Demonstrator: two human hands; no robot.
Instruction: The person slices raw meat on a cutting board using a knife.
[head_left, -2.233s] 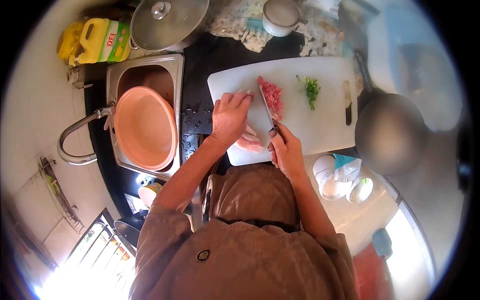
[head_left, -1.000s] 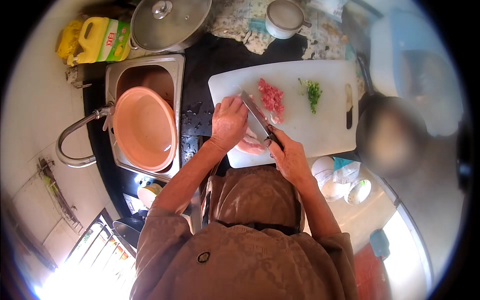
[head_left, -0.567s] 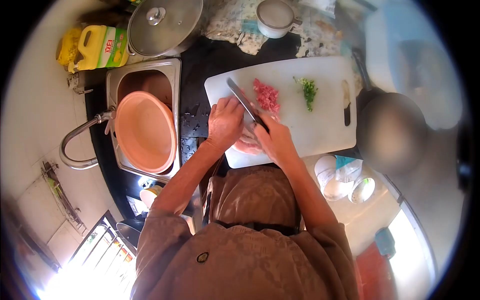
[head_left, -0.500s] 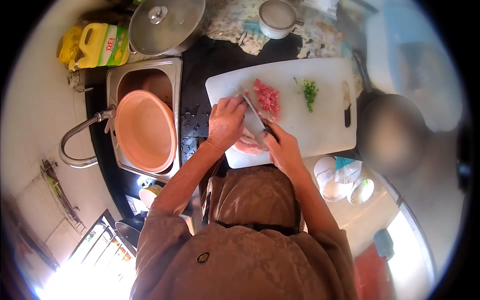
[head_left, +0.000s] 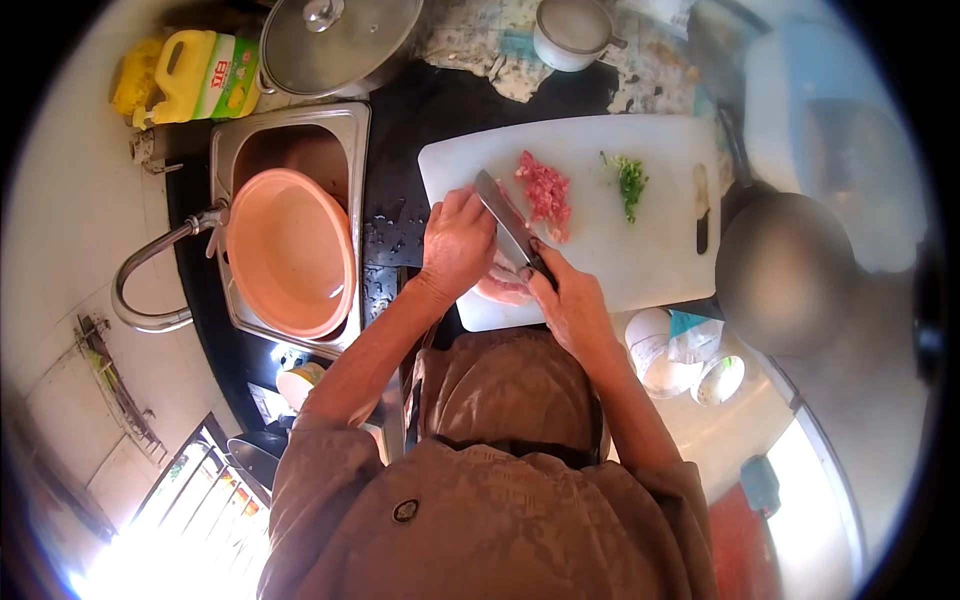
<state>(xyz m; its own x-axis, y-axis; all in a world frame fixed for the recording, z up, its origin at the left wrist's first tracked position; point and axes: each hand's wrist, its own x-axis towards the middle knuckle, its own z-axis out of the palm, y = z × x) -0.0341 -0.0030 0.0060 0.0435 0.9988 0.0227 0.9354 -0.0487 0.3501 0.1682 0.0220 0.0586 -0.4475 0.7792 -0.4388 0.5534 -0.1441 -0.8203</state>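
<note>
A white cutting board [head_left: 640, 265] lies on the dark counter. My right hand [head_left: 575, 305] is closed round the handle of a kitchen knife [head_left: 508, 215], whose blade slants up and left over the board. Beside the blade, my left hand [head_left: 460, 240] presses with curled fingers on a piece of raw meat [head_left: 503, 288], partly hidden under the hand and knife. To the right of the blade sits a pile of diced red meat [head_left: 546, 193]. Farther right is a small heap of chopped green herbs [head_left: 629, 185].
At left, an orange basin [head_left: 290, 255] sits in the steel sink [head_left: 357, 130] under a curved faucet [head_left: 150, 322]. A lidded pot [head_left: 340, 50], a yellow jug [head_left: 190, 80] and a small pot [head_left: 572, 38] stand behind. A wok [head_left: 785, 270] is at right.
The knife's blade has shifted and tilted, showing more of its flat side, with the tip beyond my left fingers. Both hands keep their holds. The whole view has shifted slightly.
</note>
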